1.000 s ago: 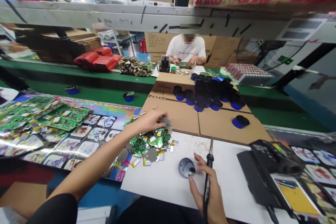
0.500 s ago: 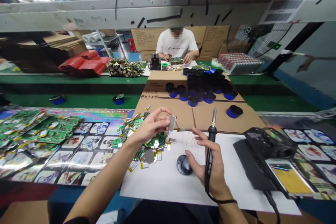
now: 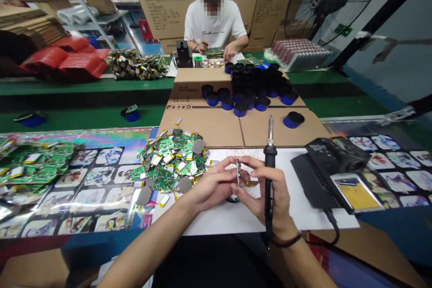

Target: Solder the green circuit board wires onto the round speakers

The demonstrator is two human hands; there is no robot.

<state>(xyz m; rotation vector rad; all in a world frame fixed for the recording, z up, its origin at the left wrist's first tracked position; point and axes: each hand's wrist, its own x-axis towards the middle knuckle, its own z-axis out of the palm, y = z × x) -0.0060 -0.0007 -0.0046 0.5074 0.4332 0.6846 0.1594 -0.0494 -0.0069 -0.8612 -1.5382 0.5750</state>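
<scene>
Above the white work board [image 3: 216,220], both hands meet near its middle. The left hand [image 3: 211,185] has its thumb and fingertips pressed together in a pinch on a narrow silver strip [image 3: 238,173], which stands upright between the two hands; it is too small to tell exactly what it is. On the right hand [image 3: 268,193], the fingertips [image 3: 251,173] reach toward the strip from the other side, touching it or just beside it, I cannot tell which. The other fingers curl around the black handle of a soldering iron [image 3: 269,166], its metal tip pointing up. A black band [image 3: 287,240] circles that wrist, and a dark round stand [image 3: 232,199] sits on the board, mostly hidden under the hands.

Along the board's far left edge lies a heap of green circuit boards [image 3: 168,159] mixed with silver pouch cells and grey discs [image 3: 198,146]. At its right edge sits a black soldering station [image 3: 332,155]. Beyond the board, round blue-and-black sponge holders [image 3: 249,94] crowd a cardboard sheet [image 3: 202,126]. Further back, a co-worker [image 3: 212,20] in a white T-shirt works with both hands at a circuit board, and the cardboard boxes [image 3: 165,4] behind them read MERKURY; the shirt's lettering is too blurred to read
</scene>
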